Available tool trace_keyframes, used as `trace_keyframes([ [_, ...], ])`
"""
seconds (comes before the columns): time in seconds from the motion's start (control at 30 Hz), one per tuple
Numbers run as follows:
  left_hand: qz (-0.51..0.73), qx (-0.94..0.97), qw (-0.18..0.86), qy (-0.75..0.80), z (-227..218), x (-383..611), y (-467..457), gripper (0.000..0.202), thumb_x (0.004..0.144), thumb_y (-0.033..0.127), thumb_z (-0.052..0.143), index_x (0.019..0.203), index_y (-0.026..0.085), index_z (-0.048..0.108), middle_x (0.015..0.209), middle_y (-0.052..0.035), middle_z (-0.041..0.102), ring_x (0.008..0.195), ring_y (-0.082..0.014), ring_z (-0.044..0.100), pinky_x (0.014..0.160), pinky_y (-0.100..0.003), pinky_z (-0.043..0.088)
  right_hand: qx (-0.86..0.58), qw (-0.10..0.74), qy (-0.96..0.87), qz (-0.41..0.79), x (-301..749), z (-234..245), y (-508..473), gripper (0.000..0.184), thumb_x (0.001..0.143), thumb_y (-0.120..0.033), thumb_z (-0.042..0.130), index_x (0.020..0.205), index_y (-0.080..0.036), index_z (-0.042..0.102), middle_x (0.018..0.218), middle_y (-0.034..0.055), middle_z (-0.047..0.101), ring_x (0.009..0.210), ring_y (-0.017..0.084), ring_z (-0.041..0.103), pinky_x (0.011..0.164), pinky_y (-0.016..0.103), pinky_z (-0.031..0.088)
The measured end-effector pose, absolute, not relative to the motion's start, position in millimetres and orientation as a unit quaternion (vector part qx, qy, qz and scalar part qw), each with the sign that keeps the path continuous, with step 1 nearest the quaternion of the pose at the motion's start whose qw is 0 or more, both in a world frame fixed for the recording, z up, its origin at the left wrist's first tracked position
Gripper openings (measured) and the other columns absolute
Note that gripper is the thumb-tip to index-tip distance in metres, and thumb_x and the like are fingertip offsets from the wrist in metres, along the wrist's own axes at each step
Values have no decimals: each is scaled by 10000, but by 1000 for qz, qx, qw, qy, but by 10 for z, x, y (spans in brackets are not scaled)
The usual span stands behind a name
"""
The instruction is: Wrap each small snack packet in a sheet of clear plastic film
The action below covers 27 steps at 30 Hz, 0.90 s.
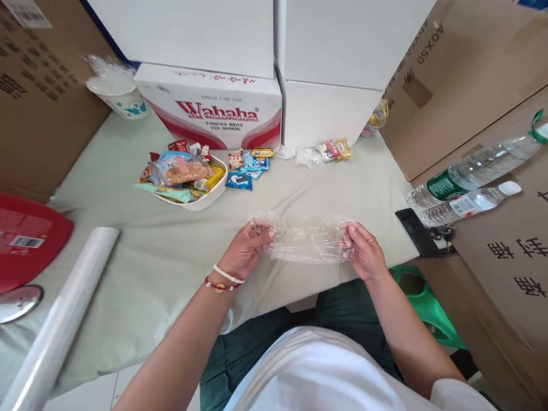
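Stretched between my two hands is a sheet of clear, crinkled plastic film [306,242], just above the cloth near the table's front edge. My left hand [252,242], with bracelets at its wrist, pinches the film's left end between thumb and fingers. At the opposite end my right hand [362,245] is closed on the film too. Beyond the hands, to the left, a white bowl [208,200] is heaped with packaged snacks [182,168]. Several small blue packets [246,171] lie beside the bowl.
Along the back stand a Wahaha carton [218,117] and white boxes [329,114], with snack wrappers [331,150] before them. A long plastic roll [64,319] and a red object [29,245] lie left. Bottles [471,171] and a black phone [417,231] are on the right.
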<state>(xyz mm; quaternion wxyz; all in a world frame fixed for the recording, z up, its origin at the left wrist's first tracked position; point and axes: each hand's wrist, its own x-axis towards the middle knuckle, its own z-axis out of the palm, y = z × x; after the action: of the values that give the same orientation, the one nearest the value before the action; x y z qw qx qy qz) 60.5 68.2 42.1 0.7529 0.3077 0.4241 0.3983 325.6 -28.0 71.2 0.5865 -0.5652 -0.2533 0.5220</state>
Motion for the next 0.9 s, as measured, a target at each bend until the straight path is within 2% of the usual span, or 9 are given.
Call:
trace_keyframes([
  [0.1,451,317,682,481,377,419,887,565,444,275,988,847,197,599,829,17,658,720,-101,584,637,-232,465,-560,614,-229,507,3272,827,-186,470,734,-591,889,1027,-256,736,705,-43,565,530,87,477,392,186,305],
  [0.17,500,310,613,527,366,319,954,537,465,250,960,838,200,577,834,25,645,712,-95,556,643,-238,443,-556,640,-264,460,3201,972,-111,470,804,-623,818,1144,-311,733,911,-3,691,517,70,460,380,198,282],
  [0.27,550,297,537,566,404,233,869,414,625,267,898,870,205,570,846,33,614,749,-107,550,678,-257,444,-568,623,-400,359,2939,1193,-3,475,921,-670,666,1299,-387,710,1285,47,697,620,108,568,453,250,412],
  [0.37,575,318,470,589,530,251,550,260,800,302,800,909,209,584,867,22,604,810,-132,570,740,-291,479,-591,448,-604,292,2541,1216,82,430,994,-569,614,1366,-374,706,1532,55,571,910,211,688,679,331,572],
  [0.47,599,413,344,593,680,357,137,131,930,327,695,936,223,616,954,-4,644,838,-145,591,805,-316,494,-600,188,-743,230,2140,966,144,439,1049,-373,532,1478,-380,621,1731,24,328,1035,259,698,792,396,601],
  [0.53,574,512,325,550,730,454,-50,131,991,353,626,942,235,658,1007,-28,676,915,-173,631,865,-337,509,-604,63,-770,195,1943,738,164,485,1067,-306,461,1540,-354,554,1777,48,208,1038,280,705,768,417,602],
  [0.63,494,608,373,498,660,587,-30,268,1038,407,529,931,242,712,1087,-70,713,1073,-220,664,985,-375,513,-601,-17,-783,156,1792,501,143,495,1078,-269,390,1549,-256,541,1773,97,212,1147,328,667,804,438,593],
  [0.77,461,575,381,559,367,664,415,369,1040,460,447,893,227,693,1090,-92,715,1105,-234,660,1051,-386,488,-571,-16,-811,130,1778,452,14,505,1077,-280,414,1575,-254,498,1749,95,289,1248,362,584,928,517,551],
  [0.9,420,601,330,594,93,658,732,230,973,379,501,868,235,648,1038,-96,714,1112,-264,649,1086,-444,472,-545,15,-826,148,1863,468,-256,529,1046,-292,537,1572,-243,500,1751,118,271,1357,389,512,1037,574,505],
])
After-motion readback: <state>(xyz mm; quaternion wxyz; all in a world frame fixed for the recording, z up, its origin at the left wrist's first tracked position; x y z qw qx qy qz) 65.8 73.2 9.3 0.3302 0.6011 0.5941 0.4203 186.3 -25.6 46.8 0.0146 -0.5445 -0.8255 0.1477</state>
